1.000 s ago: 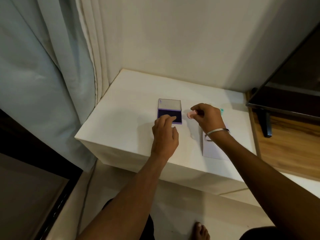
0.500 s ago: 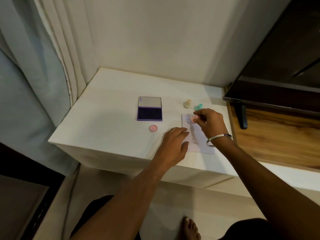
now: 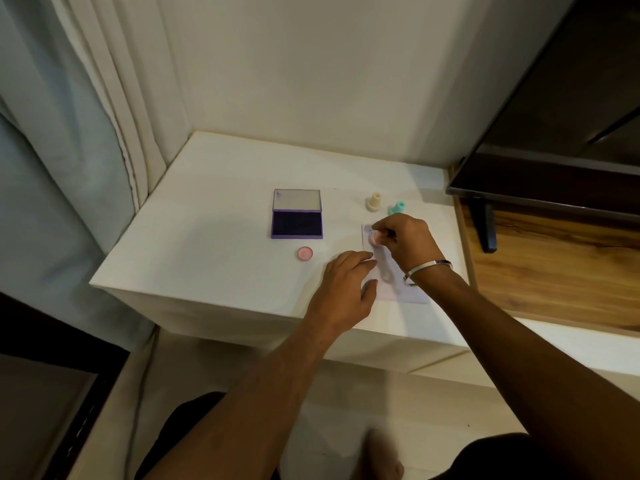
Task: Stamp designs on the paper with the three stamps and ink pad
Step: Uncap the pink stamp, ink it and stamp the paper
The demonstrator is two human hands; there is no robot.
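Note:
A pale sheet of paper (image 3: 398, 289) lies near the front right of the white table (image 3: 214, 251). My right hand (image 3: 403, 239) pinches a pink stamp (image 3: 375, 239) over the paper's far left corner, beside a small bluish print (image 3: 371, 232). My left hand (image 3: 346, 289) rests flat, fingers apart, on the paper's left edge. The purple ink pad (image 3: 297, 222) lies open to the left, its lid tipped back. A pink cap (image 3: 305, 253) sits in front of it. A cream stamp (image 3: 374, 201) and a teal stamp (image 3: 397, 208) stand behind my right hand.
A dark TV screen (image 3: 554, 140) on a black foot (image 3: 486, 230) stands over a wooden shelf (image 3: 554, 271) at the right. Curtains (image 3: 69, 133) hang at the left and a white wall runs behind the table. A bare foot (image 3: 384, 459) shows on the floor below.
My right hand carried the pink stamp from the ink pad over to the paper. My left hand left the pad and settled on the paper's left edge. The view shifted right.

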